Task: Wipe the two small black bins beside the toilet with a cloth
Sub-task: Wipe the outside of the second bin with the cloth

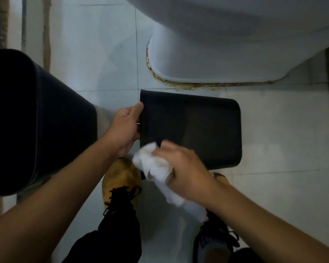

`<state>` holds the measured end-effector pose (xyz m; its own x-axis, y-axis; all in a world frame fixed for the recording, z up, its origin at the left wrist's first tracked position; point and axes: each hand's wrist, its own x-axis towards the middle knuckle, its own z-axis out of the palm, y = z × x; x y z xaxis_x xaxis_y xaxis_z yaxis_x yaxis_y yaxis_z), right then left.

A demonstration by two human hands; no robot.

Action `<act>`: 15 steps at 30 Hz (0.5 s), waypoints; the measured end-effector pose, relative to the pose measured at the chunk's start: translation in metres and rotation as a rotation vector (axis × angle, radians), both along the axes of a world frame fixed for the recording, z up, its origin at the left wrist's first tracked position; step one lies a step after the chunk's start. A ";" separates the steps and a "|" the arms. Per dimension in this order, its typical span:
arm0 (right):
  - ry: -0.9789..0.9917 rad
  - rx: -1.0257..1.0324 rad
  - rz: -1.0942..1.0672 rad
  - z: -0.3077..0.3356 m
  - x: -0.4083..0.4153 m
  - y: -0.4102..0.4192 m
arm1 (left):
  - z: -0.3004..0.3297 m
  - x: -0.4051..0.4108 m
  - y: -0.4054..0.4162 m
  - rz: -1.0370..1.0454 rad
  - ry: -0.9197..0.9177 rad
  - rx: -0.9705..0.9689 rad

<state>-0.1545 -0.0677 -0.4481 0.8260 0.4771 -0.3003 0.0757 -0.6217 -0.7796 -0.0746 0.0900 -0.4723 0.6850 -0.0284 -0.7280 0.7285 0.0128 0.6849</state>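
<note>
Matt black plastic bin (194, 128), crumpled soft white cloth (154, 166), glossy tiled floor (273, 186), and smooth glazed toilet (226, 44).

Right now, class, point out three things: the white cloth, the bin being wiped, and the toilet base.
white cloth (152, 164): head view, bunched middle.
bin being wiped (198, 126): head view, upward-facing side.
toilet base (207, 59): head view, white pedestal.

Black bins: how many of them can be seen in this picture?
2. One black bin lies on its side before the toilet base, held by the left hand. The other bin is at the left edge, partly cut off.
</note>
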 end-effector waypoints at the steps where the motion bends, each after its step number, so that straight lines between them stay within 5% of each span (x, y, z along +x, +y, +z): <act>1: 0.037 0.029 0.026 -0.001 -0.011 -0.002 | 0.000 -0.001 -0.001 -0.011 -0.008 0.008; 4: 0.163 0.197 -0.018 0.000 -0.021 -0.015 | -0.001 -0.001 -0.003 -0.034 -0.028 0.041; 8: 0.100 0.353 -0.440 0.012 0.016 -0.027 | -0.004 -0.002 0.000 -0.009 -0.015 0.021; 10: 0.061 0.313 -0.549 0.008 0.057 -0.022 | -0.003 -0.003 0.000 0.005 0.003 -0.006; 15: -0.027 0.075 -0.420 -0.011 0.102 0.004 | 0.001 0.005 0.004 0.017 0.050 -0.078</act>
<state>-0.0524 -0.0637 -0.4587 0.9603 0.1174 -0.2530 -0.1507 -0.5449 -0.8248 -0.0692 0.0944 -0.4717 0.6489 -0.0753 -0.7572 0.7609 0.0771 0.6443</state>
